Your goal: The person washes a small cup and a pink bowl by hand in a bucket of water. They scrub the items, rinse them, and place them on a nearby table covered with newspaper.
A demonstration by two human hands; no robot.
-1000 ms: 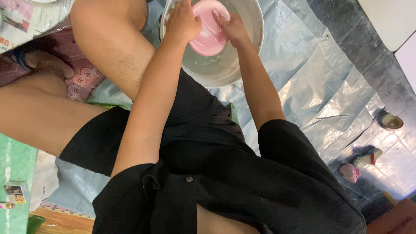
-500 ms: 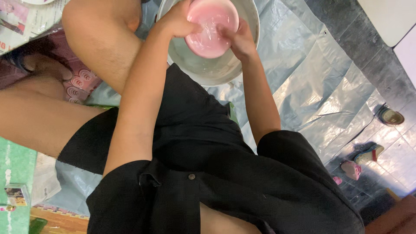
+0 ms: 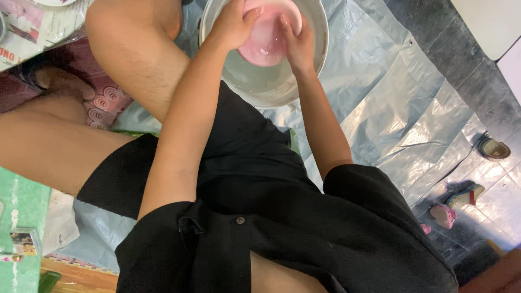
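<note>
Forearms bare, extending from black sleeves down into a round metal basin set on a crinkled silver tarp. Left hand curls over the near-left rim of a smooth pink bowl inside the basin; right hand clasps its right rim, fingers pressed on it.

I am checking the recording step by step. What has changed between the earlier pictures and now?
Little changed. The pink bowl tilted a bit between the hands and sits slightly lower in the metal basin. The left hand and right hand keep holding its rim on either side. The silver tarp and the small items at the right stayed in place.
</note>
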